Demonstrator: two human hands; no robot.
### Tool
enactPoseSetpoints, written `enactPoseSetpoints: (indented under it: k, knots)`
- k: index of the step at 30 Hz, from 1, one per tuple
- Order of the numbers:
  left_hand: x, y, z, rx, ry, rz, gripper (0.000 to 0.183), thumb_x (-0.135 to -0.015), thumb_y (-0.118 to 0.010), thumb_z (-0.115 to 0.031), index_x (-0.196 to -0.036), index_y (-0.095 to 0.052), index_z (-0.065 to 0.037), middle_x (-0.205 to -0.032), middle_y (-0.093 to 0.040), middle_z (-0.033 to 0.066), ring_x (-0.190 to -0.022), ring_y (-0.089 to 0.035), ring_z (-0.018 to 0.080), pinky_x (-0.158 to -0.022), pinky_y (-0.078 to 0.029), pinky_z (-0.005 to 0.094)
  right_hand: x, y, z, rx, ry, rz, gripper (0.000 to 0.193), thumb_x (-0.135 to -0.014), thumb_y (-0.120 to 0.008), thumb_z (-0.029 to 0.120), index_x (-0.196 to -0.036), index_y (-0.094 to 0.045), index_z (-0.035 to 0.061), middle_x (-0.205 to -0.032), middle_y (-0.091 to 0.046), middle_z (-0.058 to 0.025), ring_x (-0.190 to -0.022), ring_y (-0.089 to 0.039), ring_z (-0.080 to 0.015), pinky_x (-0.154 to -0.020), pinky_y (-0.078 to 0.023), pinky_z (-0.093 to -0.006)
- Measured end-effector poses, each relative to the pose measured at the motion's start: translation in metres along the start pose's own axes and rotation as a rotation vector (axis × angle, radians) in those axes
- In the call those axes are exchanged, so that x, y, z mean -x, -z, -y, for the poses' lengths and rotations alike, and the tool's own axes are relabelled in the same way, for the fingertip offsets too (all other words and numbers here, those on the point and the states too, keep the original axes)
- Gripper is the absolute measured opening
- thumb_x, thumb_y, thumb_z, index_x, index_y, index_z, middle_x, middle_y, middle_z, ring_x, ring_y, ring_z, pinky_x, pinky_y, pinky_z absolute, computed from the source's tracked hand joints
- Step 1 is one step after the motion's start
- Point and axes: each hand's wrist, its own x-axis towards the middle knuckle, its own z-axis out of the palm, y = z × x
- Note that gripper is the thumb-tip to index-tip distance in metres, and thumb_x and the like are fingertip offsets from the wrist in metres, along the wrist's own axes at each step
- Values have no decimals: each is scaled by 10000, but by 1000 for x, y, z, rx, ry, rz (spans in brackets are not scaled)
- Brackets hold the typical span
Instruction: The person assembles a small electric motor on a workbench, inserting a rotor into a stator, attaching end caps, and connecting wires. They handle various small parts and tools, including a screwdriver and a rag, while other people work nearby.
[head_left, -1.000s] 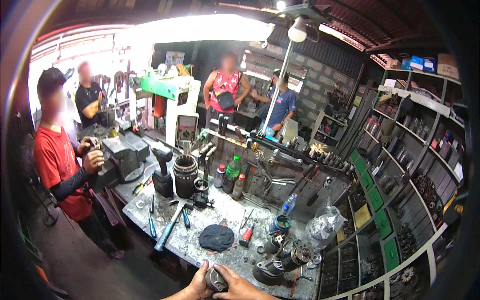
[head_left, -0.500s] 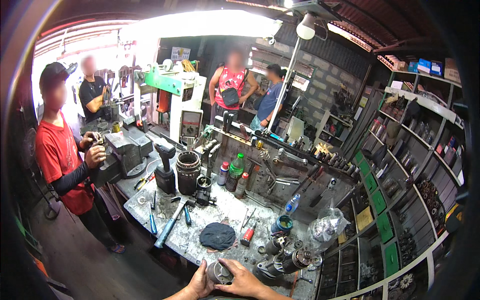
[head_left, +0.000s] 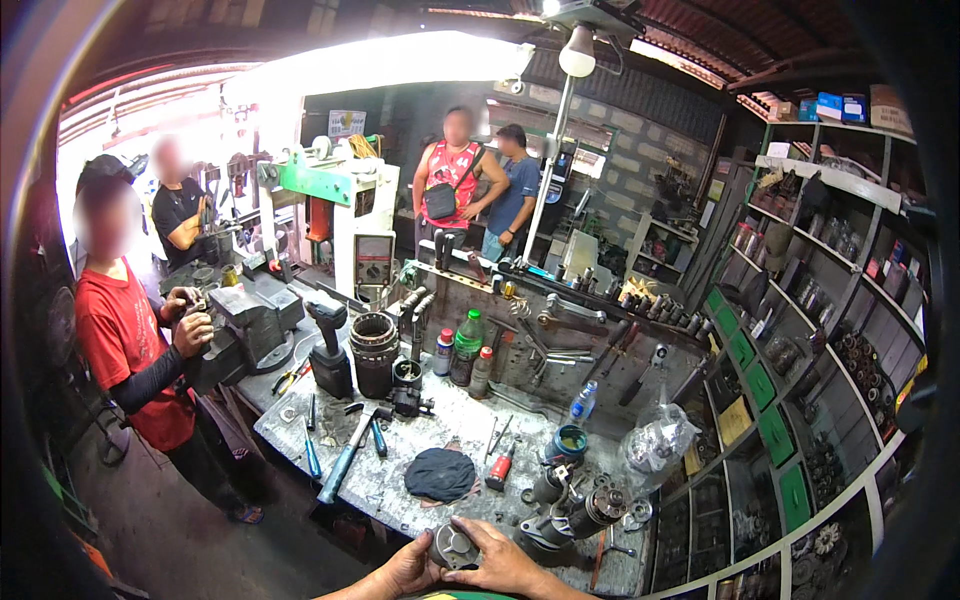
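Observation:
Close to the bench's near edge, my left hand [head_left: 411, 566] and my right hand [head_left: 497, 562] are closed round opposite sides of a round grey metal end cap [head_left: 455, 547]. Its ribbed end face is turned upward. To the right of my hands, a partly dismantled starter motor [head_left: 578, 520] lies on the bench, with small rings and metal parts around it. A dark crumpled cloth [head_left: 440, 474] is just beyond my hands. Beside the cloth is a small red tool or bottle with a dark tip [head_left: 500, 467].
The metal-topped bench [head_left: 400, 450] holds a hammer [head_left: 345, 460], cordless drill [head_left: 328, 350], large cylindrical housing [head_left: 375, 355], bottles [head_left: 467, 335], blue tub [head_left: 568, 445] and plastic bag [head_left: 660, 440]. A person in red [head_left: 130, 340] works at a vise on the left; others stand behind. Parts shelves [head_left: 800, 400] line the right.
The view has shifted slightly, so the bench sits a little differently in the picture. The end cap is tilted with more of its ribbed face showing, still in both hands.

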Motion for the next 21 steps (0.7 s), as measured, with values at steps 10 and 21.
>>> enactPoseSetpoints:
  k: [10, 21]
  knots:
    - [13, -34, -14, -297, 188, -278, 1077, -946, -458, -923, -1609, -514, -77, -1566, -628, 151, -1430, -611, 327, -1199, -487, 512, 3, 10, 12, 44, 161, 84, 939, -837, -931, 322, -1611, -473, 54, -1558, -544, -268, -1400, -591, -466, -1179, -512, -490]
    - [-25, 20, 3, -604, 245, -215, 759, -1119, -504, -665, -1487, -588, -6, -1214, -773, 185, -1024, -770, 267, -916, -635, 429, 37, 90, 50, -339, 222, -385, 1079, -694, -1072, 293, -1552, -481, 11, -1522, -593, -237, -1404, -618, -324, -1190, -491, -442]
